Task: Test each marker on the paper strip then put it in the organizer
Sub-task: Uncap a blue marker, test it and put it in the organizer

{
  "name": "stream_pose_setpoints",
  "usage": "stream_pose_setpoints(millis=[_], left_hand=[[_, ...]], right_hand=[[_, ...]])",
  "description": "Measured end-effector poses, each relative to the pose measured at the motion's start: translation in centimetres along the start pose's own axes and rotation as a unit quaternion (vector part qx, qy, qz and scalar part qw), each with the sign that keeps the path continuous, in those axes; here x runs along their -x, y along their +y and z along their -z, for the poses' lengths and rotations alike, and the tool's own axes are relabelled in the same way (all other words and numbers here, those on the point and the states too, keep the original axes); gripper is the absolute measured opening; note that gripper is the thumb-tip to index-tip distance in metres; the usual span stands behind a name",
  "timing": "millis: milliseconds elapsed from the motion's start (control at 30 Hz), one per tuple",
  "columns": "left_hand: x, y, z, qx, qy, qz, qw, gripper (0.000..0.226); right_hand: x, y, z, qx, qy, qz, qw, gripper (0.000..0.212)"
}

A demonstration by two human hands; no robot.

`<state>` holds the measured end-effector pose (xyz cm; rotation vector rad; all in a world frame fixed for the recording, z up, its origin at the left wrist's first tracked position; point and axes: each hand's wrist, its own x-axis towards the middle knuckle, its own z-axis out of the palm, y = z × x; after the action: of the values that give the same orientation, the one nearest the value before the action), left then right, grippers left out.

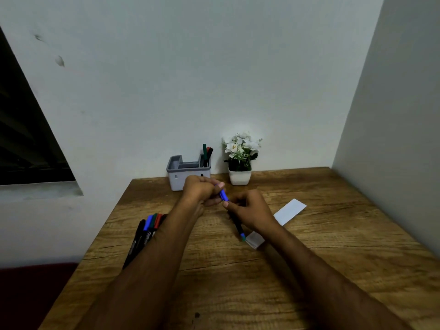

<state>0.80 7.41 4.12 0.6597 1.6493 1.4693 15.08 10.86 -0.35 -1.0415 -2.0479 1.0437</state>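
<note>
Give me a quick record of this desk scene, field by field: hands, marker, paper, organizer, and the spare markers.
left hand: grips blue cap
right hand: grips marker barrel
paper strip: flat on table, partly under right hand
organizer: by wall, several markers standing in right compartment
spare markers: lying at table's left edge

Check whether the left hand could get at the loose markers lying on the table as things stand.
Probably not right away: the left hand is gripping the blue cap of the marker. The loose markers lie beside its forearm, nothing covering them, so freeing the hand should suffice.
</note>
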Motion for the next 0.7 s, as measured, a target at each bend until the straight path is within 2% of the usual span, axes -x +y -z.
stream_pose_setpoints(millis=[100, 200, 367, 400, 500, 567, 633, 700], left_hand=[[0.3, -0.7, -0.8, 0.032, -0.025, 0.062, 0.997, 0.008], [0.1, -1.2, -1.3, 0.072, -0.018, 0.082, 0.994, 0.007], [-0.4, -1.3, -2.6, 0.174, -0.033, 0.117, 0.977, 0.024], [-0.7, -1.1, -2.4, 0.188, -0.011, 0.105, 0.977, 0.023], [-2.9, 0.0, 0.1, 0.196, 0.151, 0.04, 0.968, 0.017], [-3.8, 0.4, 2.0, 0.118, 0.175, -0.005, 0.977, 0.015], [-4.1, -0.1, 2.2, -0.09, 0.134, -0.053, 0.985, 0.013], [-3.9, -1.4, 0.9, -0.302, 0.086, -0.114, 0.943, 0.015]], right_hand=[[0.1, 0.0, 0.2, 0.007, 0.01, -0.024, 1.0, 0.015], [0.2, 0.0, 0.3, 0.03, 0.017, -0.038, 0.999, 0.018], [-0.1, -1.4, 1.3, -0.021, 0.013, -0.089, 0.996, 0.029], [-0.2, -1.6, 1.7, -0.036, 0.008, -0.101, 0.994, 0.029], [0.7, -1.5, 3.1, -0.071, -0.033, -0.15, 0.986, 0.027], [1.2, -0.7, 4.2, -0.099, -0.016, -0.163, 0.981, 0.024], [1.1, 0.0, 5.1, -0.141, 0.032, -0.153, 0.978, 0.023], [1.0, 0.1, 5.3, -0.17, 0.057, -0.129, 0.975, 0.022]])
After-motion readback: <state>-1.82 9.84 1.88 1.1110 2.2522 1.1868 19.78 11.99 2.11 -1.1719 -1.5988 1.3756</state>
